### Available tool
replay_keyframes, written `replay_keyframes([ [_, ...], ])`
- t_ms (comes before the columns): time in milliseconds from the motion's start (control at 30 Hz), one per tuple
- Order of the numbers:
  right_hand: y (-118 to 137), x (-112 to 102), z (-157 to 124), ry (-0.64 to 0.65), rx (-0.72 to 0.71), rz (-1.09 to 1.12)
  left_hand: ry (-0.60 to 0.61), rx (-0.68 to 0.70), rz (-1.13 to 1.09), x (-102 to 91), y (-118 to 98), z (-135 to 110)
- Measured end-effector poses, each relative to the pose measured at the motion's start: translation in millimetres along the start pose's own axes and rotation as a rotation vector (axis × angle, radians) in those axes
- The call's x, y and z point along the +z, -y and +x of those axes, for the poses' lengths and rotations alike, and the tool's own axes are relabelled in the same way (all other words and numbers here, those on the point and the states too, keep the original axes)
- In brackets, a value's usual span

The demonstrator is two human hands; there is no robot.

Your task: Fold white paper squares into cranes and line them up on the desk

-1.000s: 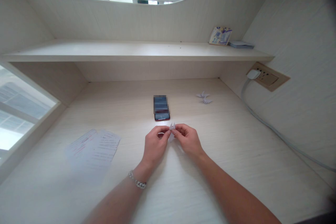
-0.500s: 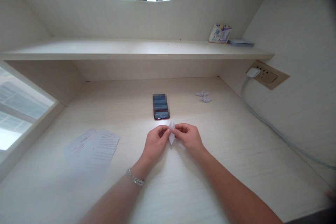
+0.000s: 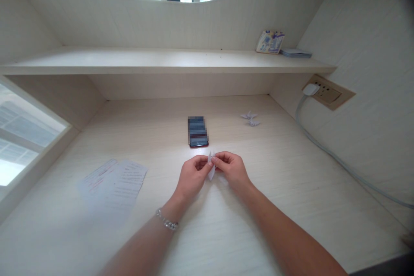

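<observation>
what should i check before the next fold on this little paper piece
1. Grip: left hand and right hand both pinch the paper piece: ok.
2. Creases lined up: too small to see, cannot tell.
3. Lower tip free of the desk: cannot tell.
4. Space ahead: the phone lies just beyond the hands, not touching: ok.
5. The two folded pieces lie apart, further back on the right: ok.

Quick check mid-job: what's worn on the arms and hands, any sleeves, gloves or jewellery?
Both forearms are bare, with no sleeves in view. The left hand and right hand wear no gloves. A silver chain-link bracelet sits on the left wrist; the right wrist carries nothing. No ring can be made out at this size.
</observation>
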State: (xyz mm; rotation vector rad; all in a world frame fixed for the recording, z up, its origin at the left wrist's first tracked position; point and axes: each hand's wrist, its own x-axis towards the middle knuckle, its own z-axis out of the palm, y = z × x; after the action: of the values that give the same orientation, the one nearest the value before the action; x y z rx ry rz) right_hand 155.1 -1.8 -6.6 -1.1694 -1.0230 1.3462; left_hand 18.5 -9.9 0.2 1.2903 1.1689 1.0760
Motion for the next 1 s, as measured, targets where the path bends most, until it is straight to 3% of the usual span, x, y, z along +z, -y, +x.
replay_keyframes([
  [1000, 6.8, -4.6, 0.3, -0.026, -0.048, -0.046, 0.05, -0.093, -0.04, -0.4, 0.9, -1.2],
])
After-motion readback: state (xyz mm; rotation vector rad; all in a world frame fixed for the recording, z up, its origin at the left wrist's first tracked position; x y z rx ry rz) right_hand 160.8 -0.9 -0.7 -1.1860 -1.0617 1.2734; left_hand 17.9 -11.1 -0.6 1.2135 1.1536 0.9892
